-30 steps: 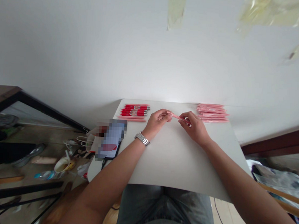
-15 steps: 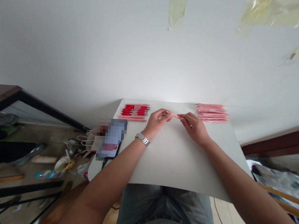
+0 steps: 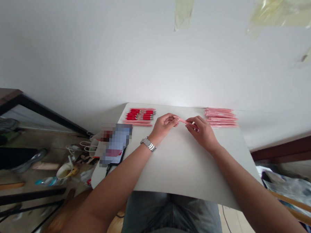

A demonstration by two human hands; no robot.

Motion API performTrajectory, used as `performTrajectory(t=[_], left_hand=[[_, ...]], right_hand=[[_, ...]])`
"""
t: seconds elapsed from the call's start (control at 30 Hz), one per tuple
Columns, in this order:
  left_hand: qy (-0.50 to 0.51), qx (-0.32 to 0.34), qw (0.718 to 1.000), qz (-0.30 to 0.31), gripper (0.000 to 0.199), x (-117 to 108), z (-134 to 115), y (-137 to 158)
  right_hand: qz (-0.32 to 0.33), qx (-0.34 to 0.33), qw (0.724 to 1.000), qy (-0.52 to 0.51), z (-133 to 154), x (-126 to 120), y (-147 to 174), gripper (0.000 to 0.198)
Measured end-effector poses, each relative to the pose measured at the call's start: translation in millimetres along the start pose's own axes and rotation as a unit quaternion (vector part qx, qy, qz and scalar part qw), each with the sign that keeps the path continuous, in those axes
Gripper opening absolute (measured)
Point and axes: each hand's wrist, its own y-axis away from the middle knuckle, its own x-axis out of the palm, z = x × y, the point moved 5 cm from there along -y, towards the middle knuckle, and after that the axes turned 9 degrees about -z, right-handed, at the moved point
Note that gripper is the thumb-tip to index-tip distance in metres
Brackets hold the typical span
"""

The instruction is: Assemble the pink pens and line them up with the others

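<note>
A slim pink pen is stretched between my two hands above the white table. My left hand pinches its left end with thumb and fingers. On the other side, my right hand is closed around the right end, and part of the pen shows under its fingers. Several red pens lie side by side left of my left hand, with pink pens in front of them. A stack of pink pens rests beyond my right hand.
A phone, blurred out, with a cable lies at the table's left edge. The wall stands right behind the table. On the floor at left are a cup and a plastic bottle. Plastic bags lie at right.
My right hand's fingers have shifted slightly along the pen to the right, so more of the pink pen shows between the hands. My left hand has stayed in place.
</note>
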Motion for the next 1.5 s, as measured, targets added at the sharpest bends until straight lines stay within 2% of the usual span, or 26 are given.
performTrajectory(t=[0.13,0.23,0.43,0.6,0.97,1.13,1.27,1.5], left_hand=[[0.001,0.005,1.0,0.005,0.035,0.7,-1.3,-0.3],[0.005,0.005,1.0,0.002,0.034,0.3,-1.3,-0.7],[0.012,0.005,1.0,-0.005,0.034,0.1,-1.6,-0.4],[0.016,-0.006,1.0,-0.017,0.034,-1.7,2.5,-1.6],[0.017,-0.004,1.0,-0.015,0.033,-1.2,1.5,-1.9],[0.028,-0.01,0.999,-0.018,0.034,-1.3,1.3,-0.9],[0.036,-0.014,0.999,-0.019,0.033,-1.7,2.6,-0.8],[0.033,-0.019,0.999,-0.022,0.035,-2.3,4.3,-1.7]], right_hand=[[-0.001,0.018,1.0,-0.002,-0.4,0.4,1.0,0.016],[-0.004,0.019,1.0,-0.012,3.0,-0.6,0.7,0.023],[-0.002,-0.021,1.0,-0.005,8.3,-2.2,-2.5,0.034],[-0.011,-0.036,0.999,0.02,8.9,-2.5,-4.2,0.031],[-0.002,0.011,1.0,-0.006,-2.1,1.3,0.8,0.016],[-0.023,0.001,1.0,0.0,2.9,-0.8,-0.4,0.023],[-0.015,-0.031,0.999,0.012,7.8,-1.6,-2.9,0.031],[-0.019,-0.024,1.0,0.007,8.3,-3.0,-4.0,0.022]])
